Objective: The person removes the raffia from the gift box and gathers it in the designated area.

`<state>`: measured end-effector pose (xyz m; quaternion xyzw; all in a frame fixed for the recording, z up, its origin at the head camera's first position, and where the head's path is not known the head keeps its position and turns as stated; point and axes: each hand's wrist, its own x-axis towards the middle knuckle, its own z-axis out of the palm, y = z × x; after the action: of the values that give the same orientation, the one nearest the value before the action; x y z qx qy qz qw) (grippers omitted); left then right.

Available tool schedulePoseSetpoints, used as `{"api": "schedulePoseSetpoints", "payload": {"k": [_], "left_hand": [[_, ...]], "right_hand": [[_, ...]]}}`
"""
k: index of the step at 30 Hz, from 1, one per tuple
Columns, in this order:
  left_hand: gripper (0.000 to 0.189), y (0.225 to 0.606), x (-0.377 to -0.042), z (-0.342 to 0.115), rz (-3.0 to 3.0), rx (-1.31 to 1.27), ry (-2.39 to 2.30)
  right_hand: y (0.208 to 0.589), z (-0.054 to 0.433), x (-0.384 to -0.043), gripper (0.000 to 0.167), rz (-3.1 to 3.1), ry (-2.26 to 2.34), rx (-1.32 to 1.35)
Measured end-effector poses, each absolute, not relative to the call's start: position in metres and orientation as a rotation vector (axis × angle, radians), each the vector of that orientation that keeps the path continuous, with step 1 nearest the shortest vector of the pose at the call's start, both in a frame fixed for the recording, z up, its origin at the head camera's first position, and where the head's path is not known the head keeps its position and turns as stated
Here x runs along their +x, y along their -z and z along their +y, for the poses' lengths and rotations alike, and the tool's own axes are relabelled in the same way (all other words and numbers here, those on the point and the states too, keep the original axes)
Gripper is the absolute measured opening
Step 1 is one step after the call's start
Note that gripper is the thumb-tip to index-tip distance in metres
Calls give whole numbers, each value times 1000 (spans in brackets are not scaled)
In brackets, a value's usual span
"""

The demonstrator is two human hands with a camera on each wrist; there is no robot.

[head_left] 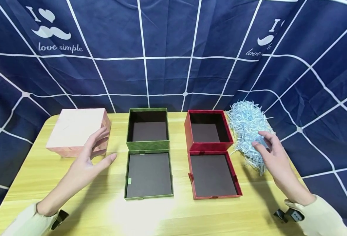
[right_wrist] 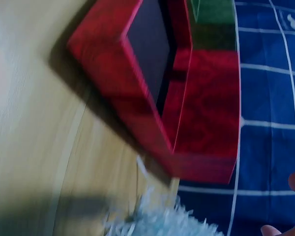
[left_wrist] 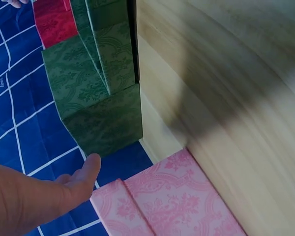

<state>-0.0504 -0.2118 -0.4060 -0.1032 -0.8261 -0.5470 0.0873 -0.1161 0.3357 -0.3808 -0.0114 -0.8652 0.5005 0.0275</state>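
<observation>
My left hand (head_left: 83,165) hovers by the right side of a closed pink box (head_left: 76,127), its thumb spread away from the fingers and nothing held. In the left wrist view the thumb shows near the corner of that patterned box. On the other side, my right hand (head_left: 276,160) hangs over the near right part of a heap of pale blue shredded paper (head_left: 245,123), fingers loosely bent and holding nothing. Between the hands stand an open green box (head_left: 148,145) and an open red box (head_left: 211,146), each with its lid folded down toward me, dark inside.
The boxes and paper stand along the back of a light wooden table (head_left: 102,216). Close behind and at both sides hangs a navy cloth (head_left: 167,78) with white grid lines. The green lid (head_left: 150,173) and red lid (head_left: 214,175) lie flat, facing up.
</observation>
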Motion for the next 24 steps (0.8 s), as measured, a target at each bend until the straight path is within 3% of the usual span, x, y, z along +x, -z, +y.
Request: {"api": "schedulePoseSetpoints", "payload": {"k": [11,24], "left_hand": [[81,403,-30,-233,-2385,-184,1538],[68,398,-22,-261,-2128,-56,1422]], "right_hand": [[374,295,-117,38,-2652,-1644,52],[363,232,-123,55,-2688,-1864,137]]}}
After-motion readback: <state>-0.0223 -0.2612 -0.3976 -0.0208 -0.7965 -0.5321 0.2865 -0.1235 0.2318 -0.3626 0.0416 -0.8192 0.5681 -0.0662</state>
